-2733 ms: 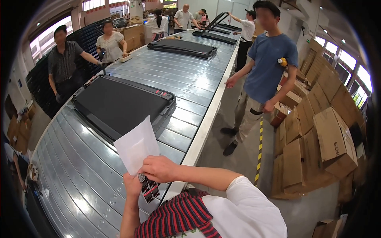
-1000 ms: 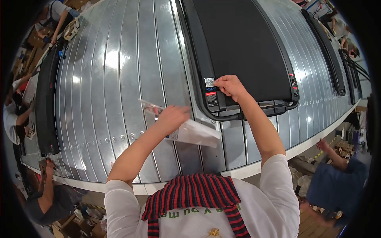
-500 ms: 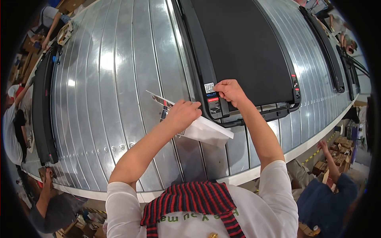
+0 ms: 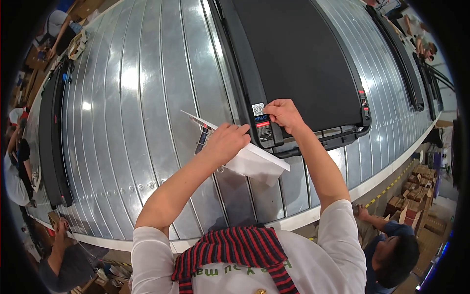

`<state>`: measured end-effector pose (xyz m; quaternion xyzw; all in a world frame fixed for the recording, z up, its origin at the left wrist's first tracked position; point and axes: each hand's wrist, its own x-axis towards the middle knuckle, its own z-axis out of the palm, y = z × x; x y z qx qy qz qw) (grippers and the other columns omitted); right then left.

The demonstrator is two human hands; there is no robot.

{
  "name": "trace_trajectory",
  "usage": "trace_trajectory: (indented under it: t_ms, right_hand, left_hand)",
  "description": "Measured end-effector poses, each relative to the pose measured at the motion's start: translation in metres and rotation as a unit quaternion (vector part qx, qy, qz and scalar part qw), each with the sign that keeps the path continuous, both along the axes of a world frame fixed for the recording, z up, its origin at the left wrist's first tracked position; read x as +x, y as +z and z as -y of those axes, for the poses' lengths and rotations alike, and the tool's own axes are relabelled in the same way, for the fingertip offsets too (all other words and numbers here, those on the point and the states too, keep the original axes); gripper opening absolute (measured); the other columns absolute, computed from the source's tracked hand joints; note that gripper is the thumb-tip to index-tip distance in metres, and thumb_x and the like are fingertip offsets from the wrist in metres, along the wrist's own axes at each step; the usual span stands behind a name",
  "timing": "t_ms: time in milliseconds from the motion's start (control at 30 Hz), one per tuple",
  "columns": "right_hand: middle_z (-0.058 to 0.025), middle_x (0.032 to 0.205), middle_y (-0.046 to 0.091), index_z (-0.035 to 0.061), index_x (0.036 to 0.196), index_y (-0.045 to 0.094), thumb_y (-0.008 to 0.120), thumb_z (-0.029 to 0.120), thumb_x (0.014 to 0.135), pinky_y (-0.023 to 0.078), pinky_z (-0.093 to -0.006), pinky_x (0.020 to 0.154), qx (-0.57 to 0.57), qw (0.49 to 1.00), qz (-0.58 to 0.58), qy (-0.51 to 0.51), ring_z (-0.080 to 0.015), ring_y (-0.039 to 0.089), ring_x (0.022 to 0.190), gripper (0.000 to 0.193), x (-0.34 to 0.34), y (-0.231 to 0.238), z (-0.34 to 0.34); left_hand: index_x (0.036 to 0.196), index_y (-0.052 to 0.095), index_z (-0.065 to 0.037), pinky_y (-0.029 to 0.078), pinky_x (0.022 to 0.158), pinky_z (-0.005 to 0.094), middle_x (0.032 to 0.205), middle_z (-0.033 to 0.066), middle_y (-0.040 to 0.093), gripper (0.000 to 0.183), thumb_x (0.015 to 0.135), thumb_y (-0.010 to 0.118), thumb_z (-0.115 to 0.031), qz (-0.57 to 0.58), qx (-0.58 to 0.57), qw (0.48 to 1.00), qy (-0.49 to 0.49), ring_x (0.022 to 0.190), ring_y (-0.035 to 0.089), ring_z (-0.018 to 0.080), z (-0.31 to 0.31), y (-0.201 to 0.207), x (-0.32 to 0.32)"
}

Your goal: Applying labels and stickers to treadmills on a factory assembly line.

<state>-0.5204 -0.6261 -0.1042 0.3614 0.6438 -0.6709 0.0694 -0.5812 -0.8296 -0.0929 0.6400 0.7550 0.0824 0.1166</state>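
- The wide ribbed silver metal surface (image 4: 147, 98) runs across the whole view beneath me, its long slats bending toward the rim.
- The big flat black treadmill deck (image 4: 293, 54) lies on that surface, its dark belt stretching away from me and its near corner just under my hands.
- A second long narrow black unit (image 4: 49, 142) lies on the surface well apart to my left, with people standing by it.
- Stacked brown cardboard boxes (image 4: 416, 196) sit on the floor off the surface's right edge, near another person in blue.
- The white folded paper sheet (image 4: 252, 159) is clamped in my left hand (image 4: 227, 142), fingers curled shut over it, held just above the surface beside the deck's near corner.
- My right hand (image 4: 283, 115) is apart from the left, fingertips pinched against the deck's black edge frame.
- The small square white code sticker (image 4: 258, 109) and the red-and-white label strip (image 4: 263, 125) sit on that frame, just beside my right fingertips.
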Motion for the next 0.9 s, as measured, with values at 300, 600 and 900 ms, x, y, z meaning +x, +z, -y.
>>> trace_trajectory:
  t_ms: [300,600,900]
  right_hand:
    - [-0.0018,0.051,0.050,-0.0009,0.069,0.059,0.060,0.007,0.070,0.025,-0.0203,0.035,0.015,1.000,-0.012,-0.016,-0.0056,0.039,0.040,0.008,0.000,-0.004,0.001]
    - [-0.0011,0.051,0.049,-0.0009,0.070,0.058,0.060,0.006,0.071,0.029,-0.0214,0.038,0.047,0.998,-0.038,-0.023,-0.0063,0.040,0.042,0.008,-0.001,-0.010,0.005]
    - [-0.0095,0.061,0.057,0.0009,0.076,0.059,0.065,0.010,0.068,0.046,-0.0325,0.056,0.462,0.879,0.011,0.115,-0.0219,0.057,0.058,0.013,0.002,0.008,0.024]
  left_hand:
    - [0.075,0.054,-0.007,0.042,0.075,0.0328,0.116,0.0060,0.050,0.007,0.070,0.049,-0.009,-0.023,0.034,0.999,-0.006,0.086,0.055,0.0195,-0.009,0.000,-0.001]
    - [0.071,0.053,-0.004,0.045,0.065,0.0358,0.118,0.0059,0.050,0.004,0.069,0.049,-0.003,0.005,-0.016,1.000,-0.017,0.073,0.058,0.0232,-0.024,0.005,-0.001]
    - [0.064,0.056,-0.002,0.049,0.060,0.0372,0.119,0.0168,0.049,0.005,0.067,0.052,-0.004,0.015,0.006,1.000,-0.018,0.065,0.061,0.0266,-0.023,0.004,0.003]
